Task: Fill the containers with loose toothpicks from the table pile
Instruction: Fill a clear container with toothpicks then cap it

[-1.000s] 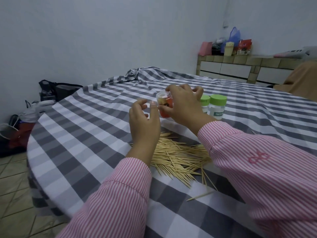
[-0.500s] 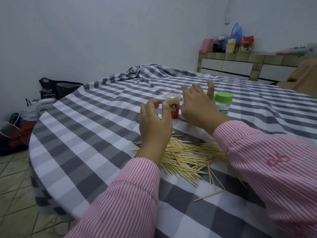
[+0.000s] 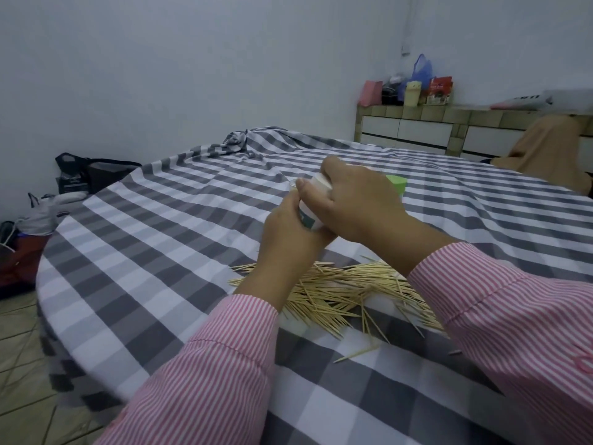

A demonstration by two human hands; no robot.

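Now the red-labelled jar has been set aside and both hands have taken up a white toothpick container (image 3: 308, 217) — left hand (image 3: 288, 242) wrapped round its base, right hand (image 3: 349, 203) gripping its top, likely uncapping. A green-lidded jar (image 3: 398, 182) stands just behind; the toothpick pile (image 3: 337, 290) waits below on the checked tablecloth (image 3: 160, 236).

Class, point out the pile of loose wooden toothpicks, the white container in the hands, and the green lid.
Toothpick pile (image 3: 333, 290), head view, middle of heap.
White container (image 3: 308, 216), head view, labelled side.
Green lid (image 3: 397, 182), head view, top.
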